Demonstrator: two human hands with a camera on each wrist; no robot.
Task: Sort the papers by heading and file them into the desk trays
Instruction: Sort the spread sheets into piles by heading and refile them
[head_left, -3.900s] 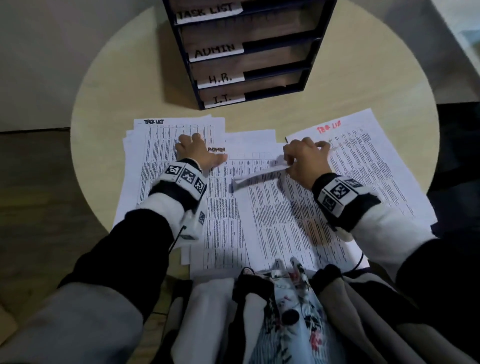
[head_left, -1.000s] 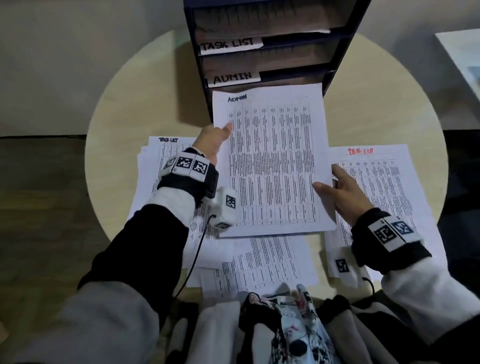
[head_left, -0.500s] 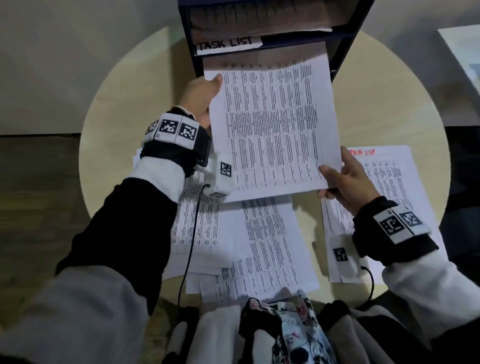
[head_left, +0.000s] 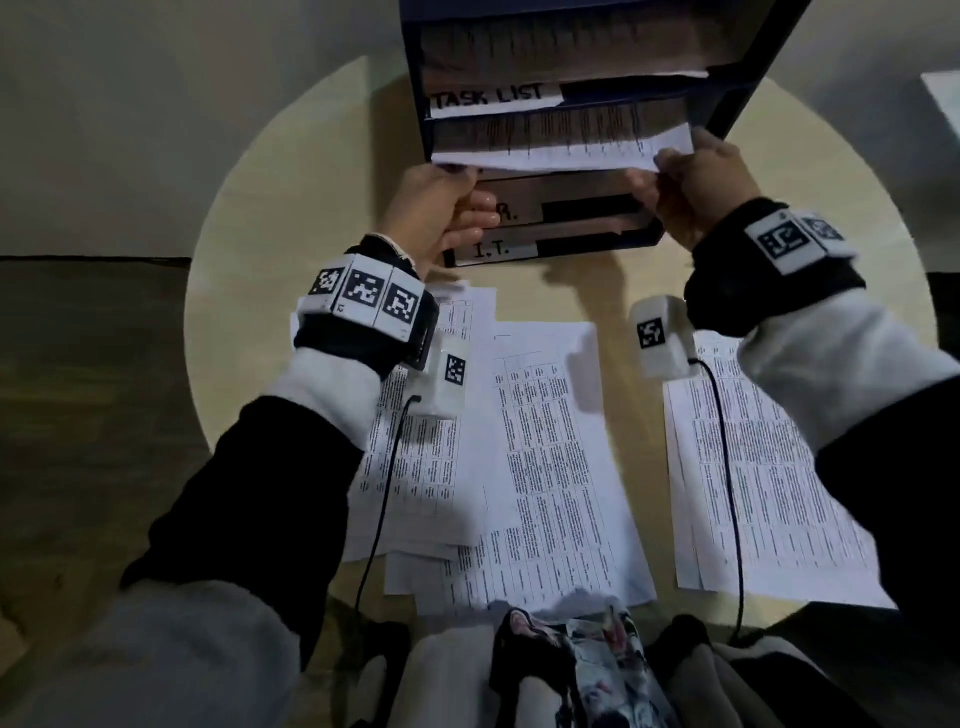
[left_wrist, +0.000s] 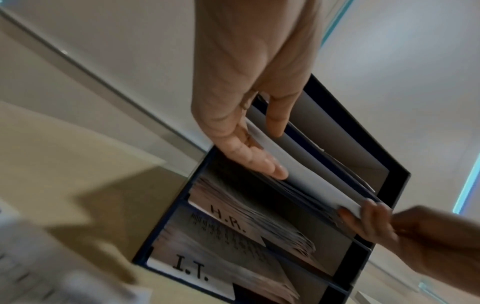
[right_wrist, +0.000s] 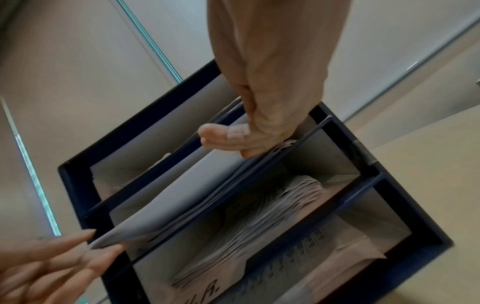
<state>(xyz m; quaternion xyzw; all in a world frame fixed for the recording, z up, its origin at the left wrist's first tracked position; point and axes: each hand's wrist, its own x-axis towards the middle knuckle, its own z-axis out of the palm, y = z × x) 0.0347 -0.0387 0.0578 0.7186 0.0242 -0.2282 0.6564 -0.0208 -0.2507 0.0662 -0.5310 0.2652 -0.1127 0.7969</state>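
A dark blue tray rack (head_left: 737, 98) stands at the back of the round table, with labels TASK LIST (head_left: 488, 98), a half-hidden H.R. (head_left: 506, 213) and I.T. (head_left: 491, 251). A printed sheet (head_left: 561, 150) lies mostly inside the tray just under TASK LIST, only its near edge sticking out. My left hand (head_left: 436, 208) pinches its left corner, thumb above and fingers below the sheet (left_wrist: 298, 164). My right hand (head_left: 685, 182) pinches the right corner of the sheet (right_wrist: 182, 193). The sheet covers this tray's label.
Loose printed sheets remain on the table: a left stack (head_left: 431, 431), a middle pile (head_left: 550, 467) and a right stack (head_left: 763, 467). The H.R. and I.T. trays hold papers (right_wrist: 272, 216). Wrist camera cables hang over the sheets. Bare tabletop (head_left: 291, 218) lies left of the rack.
Both hands lifted the ADMIN-headed sheet from the table and pushed it forward into the tray under TASK LIST. It is now nearly all inside, and the hands have reached the rack's front.
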